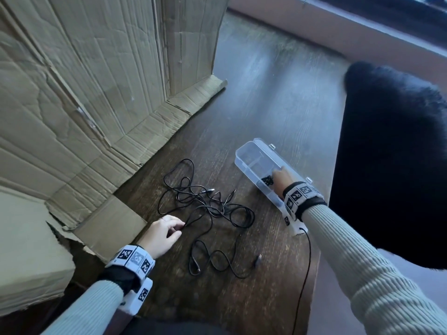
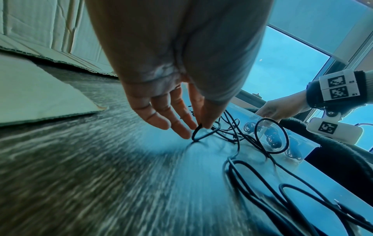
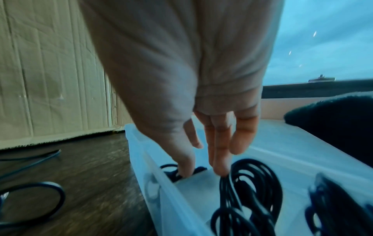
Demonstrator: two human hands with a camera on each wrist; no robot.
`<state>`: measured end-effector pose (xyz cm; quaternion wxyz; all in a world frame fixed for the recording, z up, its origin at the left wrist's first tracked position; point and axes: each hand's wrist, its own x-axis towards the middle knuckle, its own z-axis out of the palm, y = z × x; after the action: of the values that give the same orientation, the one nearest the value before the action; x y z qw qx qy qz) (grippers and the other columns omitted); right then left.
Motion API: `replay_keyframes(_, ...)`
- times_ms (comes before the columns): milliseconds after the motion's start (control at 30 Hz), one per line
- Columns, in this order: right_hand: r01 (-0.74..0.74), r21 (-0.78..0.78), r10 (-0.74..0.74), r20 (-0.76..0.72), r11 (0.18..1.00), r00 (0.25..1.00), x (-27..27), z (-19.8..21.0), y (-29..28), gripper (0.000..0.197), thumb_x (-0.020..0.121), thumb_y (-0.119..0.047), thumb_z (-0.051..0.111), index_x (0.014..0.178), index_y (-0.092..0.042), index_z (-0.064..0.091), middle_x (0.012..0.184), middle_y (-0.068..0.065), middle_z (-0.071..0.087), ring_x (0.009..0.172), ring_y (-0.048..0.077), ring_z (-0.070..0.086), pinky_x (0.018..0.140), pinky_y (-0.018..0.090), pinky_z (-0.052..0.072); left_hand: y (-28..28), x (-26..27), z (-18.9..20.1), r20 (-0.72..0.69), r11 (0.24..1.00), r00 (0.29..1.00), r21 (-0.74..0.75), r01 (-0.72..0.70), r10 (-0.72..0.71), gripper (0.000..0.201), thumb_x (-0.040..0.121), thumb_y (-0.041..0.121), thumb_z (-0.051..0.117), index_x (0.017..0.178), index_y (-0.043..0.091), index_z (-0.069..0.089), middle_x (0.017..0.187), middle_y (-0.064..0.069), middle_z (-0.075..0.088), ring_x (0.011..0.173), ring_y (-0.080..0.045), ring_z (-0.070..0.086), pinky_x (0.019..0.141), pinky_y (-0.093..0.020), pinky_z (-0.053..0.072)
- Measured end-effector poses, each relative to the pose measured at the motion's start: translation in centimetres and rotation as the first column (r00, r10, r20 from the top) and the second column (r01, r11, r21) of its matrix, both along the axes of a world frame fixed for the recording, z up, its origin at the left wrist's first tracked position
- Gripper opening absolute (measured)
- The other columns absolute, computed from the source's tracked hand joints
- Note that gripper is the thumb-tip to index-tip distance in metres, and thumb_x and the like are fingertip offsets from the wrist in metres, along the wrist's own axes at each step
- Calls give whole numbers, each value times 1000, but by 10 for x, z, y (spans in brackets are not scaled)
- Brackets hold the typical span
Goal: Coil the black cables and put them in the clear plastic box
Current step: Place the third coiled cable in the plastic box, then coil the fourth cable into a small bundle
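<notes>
Left hand point(image 1: 162, 234) grip pinching loose cable point(image 1: 205, 209); right hand point(image 1: 281, 179) fingers extended, touching coiled cable point(image 3: 250, 183) inside clear box point(image 1: 244, 160)

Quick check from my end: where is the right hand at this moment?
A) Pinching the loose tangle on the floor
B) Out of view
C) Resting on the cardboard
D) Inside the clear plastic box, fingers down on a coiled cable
D: the right hand reaches into the clear plastic box, fingertips on a coiled cable; the left hand pinches the loose cables.
</notes>
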<state>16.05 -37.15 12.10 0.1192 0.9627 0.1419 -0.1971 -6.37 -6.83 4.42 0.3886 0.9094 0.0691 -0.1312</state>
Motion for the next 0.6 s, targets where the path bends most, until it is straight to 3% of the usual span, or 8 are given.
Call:
replay_keyframes(100, 83, 196, -103, 98, 977, 990, -14, 11, 0, 17, 90, -9, 50, 104, -5, 59, 105, 14, 58, 91, 33, 61, 76, 39, 48, 1, 2, 8, 0, 999, 1000, 26, 24, -24, 20, 83, 13, 66, 102, 18, 70, 105, 10, 61, 77, 2, 57, 73, -6, 36)
replay_keyframes(167, 42, 390, -130, 201, 920, 971, -35, 15, 7, 17, 90, -10, 52, 102, -4, 62, 103, 14, 58, 89, 33, 59, 75, 39, 46, -1, 3, 13, -17, 997, 998, 52, 57, -56, 21, 84, 15, 66, 105, 17, 69, 106, 9, 61, 78, 0, 57, 74, -9, 37)
replay_keyframes(267, 44, 618, -98, 53, 785, 994, -97, 15, 23, 16, 91, -16, 52, 87, -8, 66, 89, 10, 67, 80, 31, 63, 72, 39, 52, -9, 1, 20, -71, 985, 993, 137, 104, -95, 28, 84, 22, 64, 112, 20, 65, 109, 8, 60, 80, -5, 55, 78, -19, 43)
replay_keyframes(333, 59, 611, 0, -97, 789, 995, -146, 3, 31, 13, 89, -22, 54, 86, -14, 65, 86, 7, 70, 80, 29, 65, 73, 39, 55, -12, -1, 21, -90, 981, 990, 156, 119, -106, 30, 84, 25, 64, 114, 20, 63, 112, 4, 61, 84, -8, 56, 82, -24, 46)
replay_keyframes(367, 68, 587, 45, -176, 807, 983, -167, -7, 34, 14, 88, -25, 57, 93, -15, 66, 92, 7, 69, 86, 29, 65, 77, 41, 55, -14, -3, 21, -98, 981, 989, 148, 126, -112, 30, 85, 25, 63, 114, 20, 63, 113, 3, 62, 89, -10, 58, 85, -25, 46)
replay_keyframes(433, 42, 484, 123, -304, 874, 945, -199, -26, 39, 36, 84, -31, 65, 118, -18, 60, 115, 7, 58, 106, 27, 56, 89, 43, 51, -17, -5, 23, -103, 982, 987, 130, 136, -123, 27, 86, 26, 63, 112, 18, 64, 115, 1, 63, 102, -15, 59, 90, -24, 43)
replay_keyframes(500, -82, 353, 194, -295, 932, 936, -217, -40, 41, 56, 79, -29, 69, 131, -20, 50, 127, 6, 46, 118, 25, 42, 93, 43, 46, -20, -7, 26, -86, 987, 989, 105, 126, -117, 22, 86, 24, 63, 107, 17, 66, 110, 0, 66, 102, -14, 59, 87, -20, 40)
replay_keyframes(600, -139, 252, 194, -207, 958, 959, -223, -45, 37, 43, 82, -19, 65, 123, -13, 51, 124, 6, 53, 120, 27, 46, 91, 42, 42, -22, -8, 36, -61, 992, 993, 70, 107, -103, 14, 87, 23, 63, 100, 19, 67, 98, 2, 69, 88, -10, 59, 79, -19, 39)
